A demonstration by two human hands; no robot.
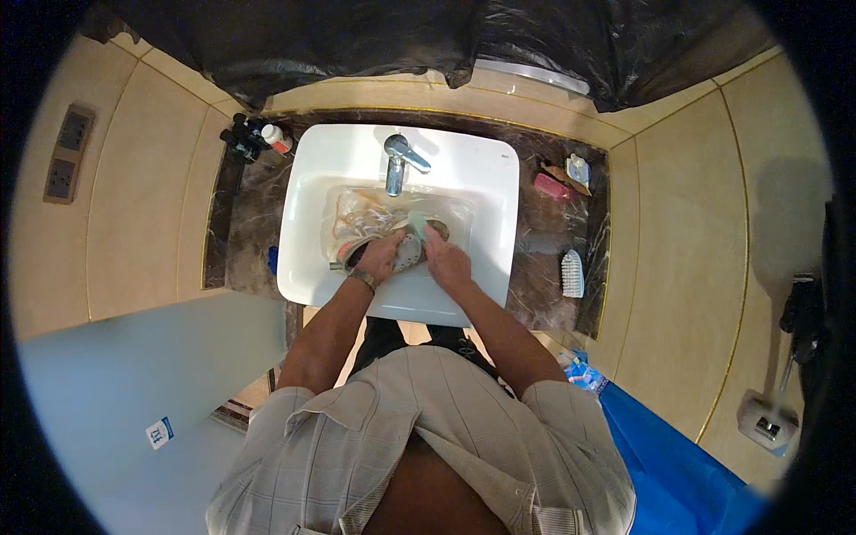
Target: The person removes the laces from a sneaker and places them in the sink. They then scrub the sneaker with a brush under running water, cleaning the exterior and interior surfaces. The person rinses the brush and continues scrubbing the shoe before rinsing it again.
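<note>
A light-coloured shoe [408,255] lies tilted in the white sink [486,178], under the chrome tap [395,174]. Its dark opening is toward the left and its toe end toward the right. My left hand [381,256], with a watch on the wrist, is closed around the shoe's upper. Against the toe end, the fingers of my right hand [446,260] are closed on a small pale green scrubber [417,223], whose exact kind is too small to tell. Cloudy, sudsy water [357,214] and something pale, possibly another shoe, fill the basin's left part.
Dark marble counter surrounds the sink. A white bottle [276,138] and dark objects [241,138] stand at its back left. On the right lie a pink soap bar [551,186] and a white-bristled brush [572,274]. Black plastic sheeting [357,45] hangs above the far edge.
</note>
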